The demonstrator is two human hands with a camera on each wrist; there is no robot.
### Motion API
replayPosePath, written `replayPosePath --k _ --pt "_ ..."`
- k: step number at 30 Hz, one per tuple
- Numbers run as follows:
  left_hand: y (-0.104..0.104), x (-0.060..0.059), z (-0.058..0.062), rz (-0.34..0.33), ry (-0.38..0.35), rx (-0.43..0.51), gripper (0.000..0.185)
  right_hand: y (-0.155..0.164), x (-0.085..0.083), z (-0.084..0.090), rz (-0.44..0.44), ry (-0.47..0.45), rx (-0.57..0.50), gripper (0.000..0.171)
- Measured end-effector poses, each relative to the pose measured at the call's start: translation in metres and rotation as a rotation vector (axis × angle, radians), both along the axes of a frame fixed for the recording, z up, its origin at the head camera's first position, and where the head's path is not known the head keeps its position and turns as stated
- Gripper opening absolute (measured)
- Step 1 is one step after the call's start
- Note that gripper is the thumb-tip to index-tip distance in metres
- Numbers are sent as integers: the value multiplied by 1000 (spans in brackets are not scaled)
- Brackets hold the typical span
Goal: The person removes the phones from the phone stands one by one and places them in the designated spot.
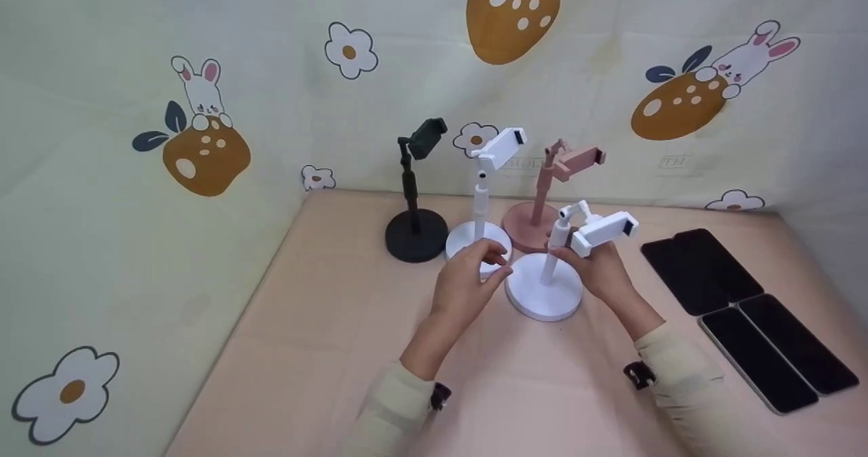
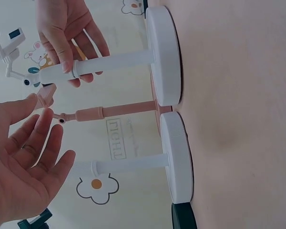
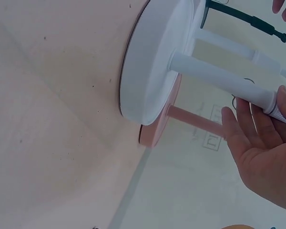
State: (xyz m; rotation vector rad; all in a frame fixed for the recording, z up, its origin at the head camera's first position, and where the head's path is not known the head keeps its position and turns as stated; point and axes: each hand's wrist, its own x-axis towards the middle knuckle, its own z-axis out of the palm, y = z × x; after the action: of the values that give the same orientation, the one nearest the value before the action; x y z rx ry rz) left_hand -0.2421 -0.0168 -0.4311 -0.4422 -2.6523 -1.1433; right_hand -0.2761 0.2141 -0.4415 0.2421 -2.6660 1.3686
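A white phone stand point(image 1: 544, 294) with a round base and tilted clamp stands on the beige table point(image 1: 325, 321) in front of three others. My right hand point(image 1: 597, 267) holds its pole just under the clamp, thumb in front and fingers behind, as the left wrist view shows point(image 2: 66, 33). The right wrist view shows the pole lying across that hand's fingers point(image 3: 262, 143) above the base point(image 3: 152, 71). My left hand point(image 1: 498, 267) hovers with relaxed, spread fingers point(image 2: 33, 157) just left of the stand, between it and the back white stand point(image 1: 481, 203), holding nothing.
A black stand point(image 1: 415, 236) and a pink stand point(image 1: 542, 199) line up with the back white one along the printed backdrop. Three dark phones point(image 1: 756, 359) lie flat at the table's right. Fabric walls close in the left and rear.
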Motion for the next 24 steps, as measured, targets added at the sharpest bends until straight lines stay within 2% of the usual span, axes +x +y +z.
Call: replayPosePath --k 4,13,18,24 --pt "0 0 0 6 -8 0 32 9 1 1 -13 -11 -32 45" --pt "-2 0 -1 11 -25 9 32 38 -2 14 -68 -24 -17 42" --pt "-3 0 -2 13 -28 6 32 53 -10 18 -105 -70 -23 51" --pt "-4 1 -2 11 -20 0 33 70 -27 26 -167 -106 -20 48"
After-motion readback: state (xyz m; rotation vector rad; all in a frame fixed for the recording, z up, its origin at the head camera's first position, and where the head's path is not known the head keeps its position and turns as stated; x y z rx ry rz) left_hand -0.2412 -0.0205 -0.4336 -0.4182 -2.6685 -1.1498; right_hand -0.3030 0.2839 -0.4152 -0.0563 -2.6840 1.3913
